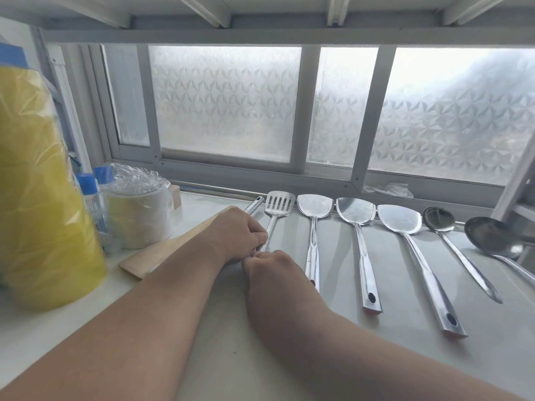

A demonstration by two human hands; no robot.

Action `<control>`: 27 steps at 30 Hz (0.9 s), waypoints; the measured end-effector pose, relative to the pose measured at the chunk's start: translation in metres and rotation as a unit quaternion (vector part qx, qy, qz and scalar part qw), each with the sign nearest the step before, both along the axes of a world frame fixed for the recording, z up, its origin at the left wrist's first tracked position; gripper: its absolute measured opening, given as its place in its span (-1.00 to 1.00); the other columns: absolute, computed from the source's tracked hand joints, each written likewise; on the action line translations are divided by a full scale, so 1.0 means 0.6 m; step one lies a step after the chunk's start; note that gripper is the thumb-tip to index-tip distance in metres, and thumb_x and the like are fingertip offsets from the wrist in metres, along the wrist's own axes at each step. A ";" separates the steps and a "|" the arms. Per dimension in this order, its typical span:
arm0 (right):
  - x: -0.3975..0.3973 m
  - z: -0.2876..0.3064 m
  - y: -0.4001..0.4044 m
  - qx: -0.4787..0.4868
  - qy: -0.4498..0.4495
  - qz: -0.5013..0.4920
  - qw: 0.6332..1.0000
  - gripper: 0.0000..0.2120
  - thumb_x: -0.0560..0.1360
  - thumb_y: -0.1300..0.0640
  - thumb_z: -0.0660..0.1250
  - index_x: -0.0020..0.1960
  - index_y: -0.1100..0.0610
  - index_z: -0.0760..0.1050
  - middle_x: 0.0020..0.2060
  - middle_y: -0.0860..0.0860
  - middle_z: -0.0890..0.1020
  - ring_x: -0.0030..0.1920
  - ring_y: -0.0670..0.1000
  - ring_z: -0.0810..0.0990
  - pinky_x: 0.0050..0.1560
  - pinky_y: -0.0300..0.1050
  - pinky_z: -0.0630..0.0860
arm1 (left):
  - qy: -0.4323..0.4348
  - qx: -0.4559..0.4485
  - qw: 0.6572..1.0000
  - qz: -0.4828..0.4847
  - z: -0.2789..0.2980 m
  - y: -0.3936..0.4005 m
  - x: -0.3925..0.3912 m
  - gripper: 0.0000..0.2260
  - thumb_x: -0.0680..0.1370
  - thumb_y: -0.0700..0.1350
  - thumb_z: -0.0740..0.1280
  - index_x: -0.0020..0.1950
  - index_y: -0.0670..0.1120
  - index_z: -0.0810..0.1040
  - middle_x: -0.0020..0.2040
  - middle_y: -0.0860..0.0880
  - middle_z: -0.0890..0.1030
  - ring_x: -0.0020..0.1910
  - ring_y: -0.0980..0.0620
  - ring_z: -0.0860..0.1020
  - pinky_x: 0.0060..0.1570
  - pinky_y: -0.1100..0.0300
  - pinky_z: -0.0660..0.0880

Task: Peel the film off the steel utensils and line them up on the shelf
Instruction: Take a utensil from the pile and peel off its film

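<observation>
Fingers of my left hand (pixel 241 231) were clamped on the slotted turner (pixel 275 215) handle, its length running toward the shelf (pixel 347 357) back edge, my right hand (pixel 269 266) touching, its grip hidden.

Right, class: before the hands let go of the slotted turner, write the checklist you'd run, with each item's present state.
1. Both hands on the handle: left hand and right hand meet there: ok.
2. Slotted turner lies parallel to the three solid turners: ok.
3. Heads level with the row: ok.
4. Film fully off the handle: cannot tell, hands cover it.
5. Extra steel handle behind the left hand in line: not ok.
</observation>
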State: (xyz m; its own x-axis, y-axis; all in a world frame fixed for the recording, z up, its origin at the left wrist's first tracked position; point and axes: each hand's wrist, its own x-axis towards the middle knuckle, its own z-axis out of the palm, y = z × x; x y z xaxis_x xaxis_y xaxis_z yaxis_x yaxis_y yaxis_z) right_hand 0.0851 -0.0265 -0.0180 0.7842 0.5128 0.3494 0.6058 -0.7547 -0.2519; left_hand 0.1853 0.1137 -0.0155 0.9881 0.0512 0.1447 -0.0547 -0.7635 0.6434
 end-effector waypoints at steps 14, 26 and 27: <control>0.010 -0.026 -0.008 0.044 -0.045 0.014 0.998 -0.82 0.49 0.30 0.17 -0.17 0.03 0.30 -0.11 0.06 0.55 -0.16 0.09 0.38 -0.17 0.06 0.51 | 0.009 -0.051 0.999 -0.003 0.010 0.004 -0.005 -0.90 0.65 0.00 0.45 0.01 0.08 0.77 -0.04 0.09 0.75 -0.18 0.09 0.61 -0.03 0.20 0.52; -0.014 0.007 -0.025 0.040 -0.122 0.030 0.991 -0.88 0.50 0.29 0.28 -0.19 0.15 0.48 -0.17 0.09 0.60 -0.16 0.15 0.56 -0.05 -0.03 0.49 | -0.022 0.070 0.997 0.006 0.094 0.050 -0.134 -0.82 0.62 0.08 0.45 -0.08 0.03 0.73 -0.17 0.16 0.68 -0.24 0.12 0.57 -0.17 0.26 0.45; -0.015 0.007 -0.026 0.041 -0.123 0.032 0.991 -0.89 0.51 0.28 0.28 -0.18 0.15 0.48 -0.16 0.09 0.61 -0.15 0.15 0.57 -0.04 -0.01 0.50 | 0.015 0.128 0.992 0.003 0.098 0.061 -0.158 -0.77 0.60 0.19 0.45 0.01 0.06 0.74 -0.04 0.10 0.73 -0.16 0.11 0.60 -0.10 0.23 0.48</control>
State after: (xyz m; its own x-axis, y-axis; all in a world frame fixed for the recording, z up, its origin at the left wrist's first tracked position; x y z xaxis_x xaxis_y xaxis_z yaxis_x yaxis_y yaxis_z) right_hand 0.0761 -0.0421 -0.0136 0.6363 0.5213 0.5686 0.7029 -0.6955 -0.1490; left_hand 0.0907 0.1505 0.0433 0.9920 0.0222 0.1241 -0.0336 -0.9021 0.4301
